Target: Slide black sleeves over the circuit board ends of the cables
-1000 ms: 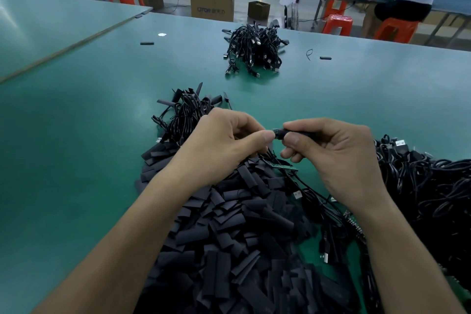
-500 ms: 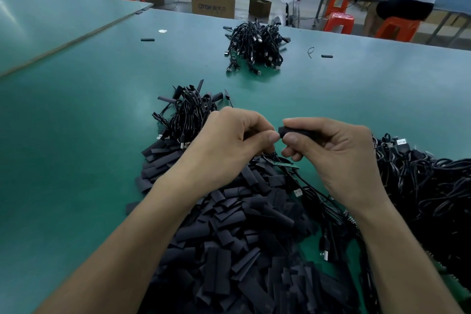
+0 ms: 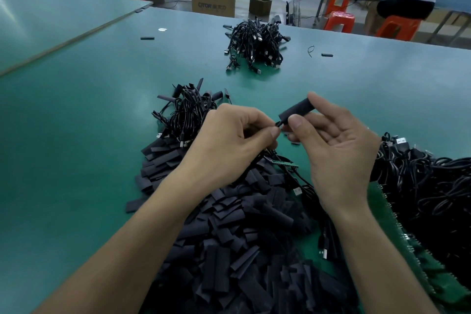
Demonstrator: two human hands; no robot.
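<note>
In the head view, a matte black tubular sleeve (image 3: 297, 112) is held in the air between the two hands, above the middle of the green table top (image 3: 76, 135). It looks smooth and slightly flattened. Its long axis is tilted, with the lower-left end near the left hand (image 3: 229, 140) and the upper-right end pointing away toward the far side of the table.

The right hand (image 3: 339, 150) pinches the sleeve between thumb and forefinger; its other fingers are loosely spread and the palm shows. A thin black cable (image 3: 278, 124) comes out of the sleeve's lower-left end. The left hand pinches this cable between thumb and curled forefinger, just beside the sleeve. What is inside the sleeve cannot be seen.

Under the wrists lies a heap of flat black sleeve pieces (image 3: 242, 237), with a small green circuit board (image 3: 286, 164) on it. A tangled pile of black cables (image 3: 433, 186) lies to the right.
</note>
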